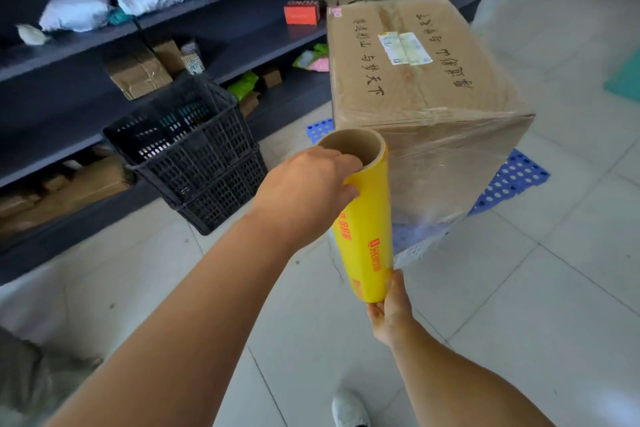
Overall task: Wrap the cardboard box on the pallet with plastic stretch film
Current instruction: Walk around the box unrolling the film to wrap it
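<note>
box [426, 87] sits on blue pallet [512, 180], sides filmed | roll [367, 218] upright at near corner | left hand [308, 191] clamps top, right hand [388, 312] bottom, to steady unrolling

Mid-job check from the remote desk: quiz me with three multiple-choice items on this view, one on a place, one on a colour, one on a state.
1. Where does the black crate stand?
A. On top of the cardboard box
B. On the floor by the shelves, left of the cardboard box
C. On the pallet

2. What colour is the pallet?
A. Blue
B. Red
C. Black

3. How is the film roll held?
A. Lying on the floor
B. By one hand only
C. By both hands, one at each end

Answers:
1 B: the crate stands on the tiles before the shelves, left of the cardboard box.
2 A: blue perforated plastic shows under the box.
3 C: the left hand grips the top end, the right hand the bottom end.
</note>
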`<action>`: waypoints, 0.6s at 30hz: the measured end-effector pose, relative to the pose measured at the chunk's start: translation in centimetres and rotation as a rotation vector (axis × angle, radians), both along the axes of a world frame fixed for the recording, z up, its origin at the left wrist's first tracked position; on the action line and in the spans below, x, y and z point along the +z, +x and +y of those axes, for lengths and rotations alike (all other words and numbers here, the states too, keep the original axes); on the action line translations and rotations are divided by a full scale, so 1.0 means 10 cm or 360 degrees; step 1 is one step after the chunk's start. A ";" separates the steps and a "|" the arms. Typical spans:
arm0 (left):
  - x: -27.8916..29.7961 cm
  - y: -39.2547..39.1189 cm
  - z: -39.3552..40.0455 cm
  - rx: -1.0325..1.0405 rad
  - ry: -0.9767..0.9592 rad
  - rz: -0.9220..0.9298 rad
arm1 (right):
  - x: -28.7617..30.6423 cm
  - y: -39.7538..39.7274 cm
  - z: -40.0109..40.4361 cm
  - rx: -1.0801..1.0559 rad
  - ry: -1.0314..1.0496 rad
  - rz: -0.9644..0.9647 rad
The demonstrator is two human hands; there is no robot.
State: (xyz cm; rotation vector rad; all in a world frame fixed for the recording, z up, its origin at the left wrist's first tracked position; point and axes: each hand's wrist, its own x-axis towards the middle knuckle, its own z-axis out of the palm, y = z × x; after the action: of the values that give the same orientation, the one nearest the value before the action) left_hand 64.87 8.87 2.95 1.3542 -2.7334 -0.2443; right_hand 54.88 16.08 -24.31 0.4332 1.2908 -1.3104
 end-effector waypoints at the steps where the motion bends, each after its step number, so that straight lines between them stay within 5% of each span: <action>1: 0.01 0.05 -0.05 -0.0023 -0.0011 0.0005 | 0.02 0.07 -0.05 -0.0021 0.0007 -0.0007; 18: 0.06 0.55 -1.01 -0.0518 -0.0029 0.0000 | 0.08 0.81 -0.59 -0.0584 0.0071 -0.0028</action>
State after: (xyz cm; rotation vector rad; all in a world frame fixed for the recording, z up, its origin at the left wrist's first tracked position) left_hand 70.38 -1.20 3.59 0.8975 -2.9355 -0.2379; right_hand 62.94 10.15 -23.49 0.7374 1.2657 -1.5784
